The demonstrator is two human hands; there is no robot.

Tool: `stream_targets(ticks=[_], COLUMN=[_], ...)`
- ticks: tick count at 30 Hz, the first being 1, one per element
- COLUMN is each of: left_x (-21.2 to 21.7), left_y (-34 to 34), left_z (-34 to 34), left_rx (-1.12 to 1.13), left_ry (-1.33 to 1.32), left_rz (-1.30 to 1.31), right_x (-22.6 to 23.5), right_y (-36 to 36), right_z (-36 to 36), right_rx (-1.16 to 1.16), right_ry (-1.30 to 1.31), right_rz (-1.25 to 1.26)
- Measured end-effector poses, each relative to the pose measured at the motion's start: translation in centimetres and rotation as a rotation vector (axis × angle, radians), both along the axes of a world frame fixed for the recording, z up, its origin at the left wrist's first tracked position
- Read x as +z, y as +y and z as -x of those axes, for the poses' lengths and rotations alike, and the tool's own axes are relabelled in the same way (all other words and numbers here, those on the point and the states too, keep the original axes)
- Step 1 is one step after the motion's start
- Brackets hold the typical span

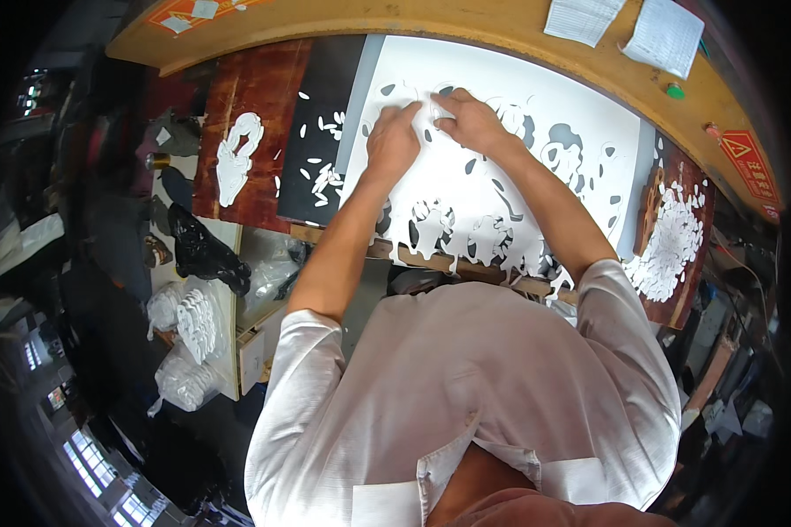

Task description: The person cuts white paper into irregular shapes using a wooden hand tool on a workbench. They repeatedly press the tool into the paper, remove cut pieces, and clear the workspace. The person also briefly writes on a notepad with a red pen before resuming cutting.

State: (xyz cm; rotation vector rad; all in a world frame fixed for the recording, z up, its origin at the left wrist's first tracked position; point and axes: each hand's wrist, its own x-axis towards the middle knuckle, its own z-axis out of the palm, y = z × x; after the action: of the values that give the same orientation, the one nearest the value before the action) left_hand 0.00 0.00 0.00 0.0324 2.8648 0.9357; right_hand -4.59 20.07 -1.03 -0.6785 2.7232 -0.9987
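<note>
Though I cannot tell whether the grip of the left hand (395, 140) or right hand (472, 121), both at the far part of the cut white sheet (453, 186) on the grey board (358, 114), pinches anything, light, even fingertip pressure seems safest against tearing.

My work table (259, 209), with a holed white sheet (451, 178) before me.
On my left, reddish-brown wood (271, 92) carries white cut-outs (234, 167) and a black panel (332, 75) small white slips (327, 178); the sheet lies over a grey board (359, 105); wood on my right (676, 311) bears a heap of white pieces (672, 241).
</note>
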Motion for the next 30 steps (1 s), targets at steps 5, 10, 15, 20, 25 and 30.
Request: stream_targets(ticks=[5,10,15,20,25,30], left_x=[-0.8,-0.5,0.4,-0.5,-1.1,-1.8], left_y=[0.1,-0.7,-3.6,-9.6,-10.0,-10.1], left_z=[1.5,1.7,-2.6,-1.3,2.3,3.0], left_rx=[-0.215,-0.226,-0.074,0.166,-0.001,-0.003], left_ry=[0.124,0.111,0.354,0.298,0.174,0.129], left_rz=[0.222,0.151,-0.144,0.033,0.087,0.069], right_x=[-0.8,4.4,6.4,1.9,-0.2,-1.0], right_y=[0.2,3.1,1.9,-3.2,-11.5,-12.3], right_z=[-0.5,-4.2,-6.0,-3.5,1.0,0.6], right_rx=[0.007,0.329,0.349,0.046,-0.032,-0.057], right_ry=[-0.042,-0.562,-0.636,-0.268,0.039,0.032], right_rz=[0.04,0.021,-0.125,0.341,-0.02,-0.116])
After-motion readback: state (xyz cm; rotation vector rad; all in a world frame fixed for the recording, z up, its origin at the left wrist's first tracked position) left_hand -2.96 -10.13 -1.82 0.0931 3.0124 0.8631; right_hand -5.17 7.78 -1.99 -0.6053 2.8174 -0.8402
